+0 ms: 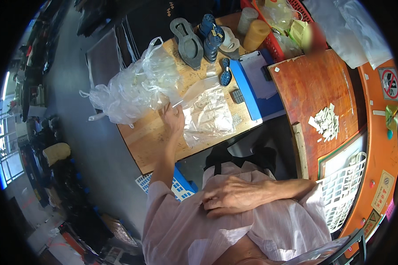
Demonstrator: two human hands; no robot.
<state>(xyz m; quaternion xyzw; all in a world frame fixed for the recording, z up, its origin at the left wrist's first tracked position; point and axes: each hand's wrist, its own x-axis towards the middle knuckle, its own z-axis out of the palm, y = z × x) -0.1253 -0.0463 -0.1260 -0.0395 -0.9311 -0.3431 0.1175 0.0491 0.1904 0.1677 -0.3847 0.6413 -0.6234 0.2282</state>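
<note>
**Head view, from above the bench.**

A: Where did the left hand [172, 118] stand?

B: It reached forward over the wooden table [139, 145], fingers loosely spread, resting at the near corner of the flat clear plastic bag [208, 115]. Whether it pinched the film I could not tell; nothing was plainly clamped.

A: And how did that bag lie from the hand?

B: Just to its right and touching it. The long axis ran away from the person, tilted slightly rightward, the far end toward the dark shoe-sole moulds [189, 42]. On the hand's other side, to the left and a little farther off, sat the bunched heap of clear bags [135, 86], its knotted ends hanging past the table edge.

A: The right hand [227, 196]?

B: It lay flat against the person's own shirt front, fingers together, holding nothing, well apart from the bag. The left was plainly the nearer.

A: Anything beyond?

B: A blue tray [252, 95] just right of the bag, and small pale chips [326, 123] on the red-brown board [309, 84].
</note>
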